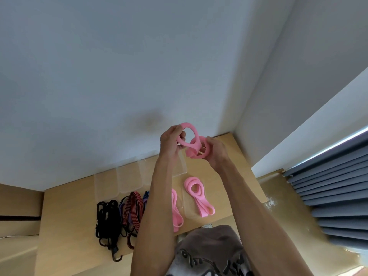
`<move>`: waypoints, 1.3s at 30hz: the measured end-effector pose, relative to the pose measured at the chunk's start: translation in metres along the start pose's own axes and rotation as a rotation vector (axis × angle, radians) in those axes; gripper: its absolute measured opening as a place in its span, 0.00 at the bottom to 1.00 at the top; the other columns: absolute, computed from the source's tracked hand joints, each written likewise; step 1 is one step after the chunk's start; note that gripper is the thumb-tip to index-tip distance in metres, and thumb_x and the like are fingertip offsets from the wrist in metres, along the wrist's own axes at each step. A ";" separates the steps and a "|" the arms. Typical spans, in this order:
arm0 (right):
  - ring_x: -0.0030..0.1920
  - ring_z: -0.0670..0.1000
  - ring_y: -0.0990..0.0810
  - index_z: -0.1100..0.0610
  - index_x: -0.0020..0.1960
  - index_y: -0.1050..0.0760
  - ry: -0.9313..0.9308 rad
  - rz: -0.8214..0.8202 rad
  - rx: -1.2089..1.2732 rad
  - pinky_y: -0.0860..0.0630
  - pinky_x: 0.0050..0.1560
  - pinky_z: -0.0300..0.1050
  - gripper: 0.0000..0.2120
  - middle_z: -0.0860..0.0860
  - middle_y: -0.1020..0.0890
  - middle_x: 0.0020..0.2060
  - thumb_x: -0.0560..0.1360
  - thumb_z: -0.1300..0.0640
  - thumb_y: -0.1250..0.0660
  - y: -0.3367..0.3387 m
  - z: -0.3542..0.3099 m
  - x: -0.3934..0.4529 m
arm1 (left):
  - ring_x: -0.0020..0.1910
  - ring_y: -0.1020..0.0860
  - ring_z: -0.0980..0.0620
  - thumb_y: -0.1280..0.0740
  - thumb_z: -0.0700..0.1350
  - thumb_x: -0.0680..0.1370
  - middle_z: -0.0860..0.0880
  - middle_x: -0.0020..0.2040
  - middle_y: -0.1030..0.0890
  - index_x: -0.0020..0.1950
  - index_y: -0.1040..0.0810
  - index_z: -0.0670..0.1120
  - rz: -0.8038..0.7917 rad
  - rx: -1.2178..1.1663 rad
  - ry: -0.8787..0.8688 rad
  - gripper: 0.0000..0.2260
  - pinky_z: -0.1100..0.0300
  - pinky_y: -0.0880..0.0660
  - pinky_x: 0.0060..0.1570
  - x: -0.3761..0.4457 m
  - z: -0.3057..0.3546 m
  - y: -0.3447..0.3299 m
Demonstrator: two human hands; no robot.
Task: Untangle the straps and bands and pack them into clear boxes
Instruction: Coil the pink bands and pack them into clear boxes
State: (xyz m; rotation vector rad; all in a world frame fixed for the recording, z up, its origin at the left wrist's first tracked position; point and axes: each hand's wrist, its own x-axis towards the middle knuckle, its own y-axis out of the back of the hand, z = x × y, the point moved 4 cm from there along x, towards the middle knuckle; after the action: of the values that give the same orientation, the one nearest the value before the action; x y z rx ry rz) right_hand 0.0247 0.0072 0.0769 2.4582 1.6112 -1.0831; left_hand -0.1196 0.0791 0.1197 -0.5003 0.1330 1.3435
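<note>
head view, looking down past both of my bare forearms at a light wood table [229, 156] pushed into a wall corner. i have both hands raised above the table, holding one pink band [192, 141] between them. my left hand [171, 140] is clenched on the band's upper loop, fingers curled through it and thumb on top. my right hand [216, 151] is grasping the lower coiled part, fingers wrapped around the outside of the loop. the band is twisted into two linked rings, one higher by the left hand, one lower by the right.

below on the table: a second pink band [198, 196] lies coiled and folded inside a clear box [188, 213] near the front edge. just left of it a third pink band [176, 210] stretches toward me, partly hidden by my left forearm; can't tell if it sits in a box. further left a red and black striped strap [132, 208] lies over a purple band [121, 206], with a bit of blue strap [146, 194] beside them. leftmost is a tangled black cord pile [107, 222], a hook at its near end.

along the wall stand empty clear boxes [129, 177] side by side, touching. grey curtain [336, 186] at right. my printed shirt [211, 253] fills the bottom of the frame.
</note>
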 end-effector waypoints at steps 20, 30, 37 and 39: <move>0.48 0.60 0.16 0.67 0.62 0.29 0.053 0.157 0.417 0.18 0.49 0.56 0.15 0.64 0.18 0.52 0.86 0.56 0.44 -0.004 -0.018 0.006 | 0.25 0.21 0.50 0.39 0.39 0.82 0.43 0.40 0.19 0.52 0.22 0.43 0.139 0.369 0.204 0.06 0.59 0.24 0.31 0.013 -0.041 -0.005; 0.40 0.54 0.20 0.60 0.41 0.24 0.147 0.311 0.104 0.25 0.41 0.48 0.14 0.52 0.18 0.36 0.82 0.56 0.40 -0.004 -0.008 0.011 | 0.40 0.20 0.47 0.36 0.39 0.78 0.48 0.39 0.17 0.39 0.17 0.48 0.140 0.228 0.178 0.11 0.56 0.21 0.37 0.006 -0.039 -0.027; 0.32 0.47 0.20 0.58 0.41 0.25 0.211 0.378 -0.010 0.23 0.33 0.44 0.13 0.48 0.20 0.32 0.81 0.52 0.38 0.003 -0.012 0.011 | 0.47 0.17 0.46 0.28 0.53 0.74 0.43 0.47 0.15 0.52 0.15 0.42 -0.112 0.048 0.121 0.16 0.52 0.19 0.44 -0.003 -0.039 -0.032; 0.33 0.47 0.20 0.59 0.42 0.25 0.238 0.392 -0.054 0.23 0.35 0.45 0.11 0.48 0.20 0.33 0.80 0.54 0.36 0.003 -0.015 0.009 | 0.46 0.18 0.47 0.26 0.42 0.68 0.45 0.45 0.16 0.49 0.15 0.43 -0.154 0.109 0.042 0.11 0.54 0.21 0.43 -0.007 -0.039 -0.033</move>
State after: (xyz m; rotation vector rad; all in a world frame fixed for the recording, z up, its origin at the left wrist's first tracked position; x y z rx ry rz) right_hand 0.0370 0.0184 0.0827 2.7853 1.1021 -0.7058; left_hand -0.0825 0.0514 0.0965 -0.4383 0.1972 1.1688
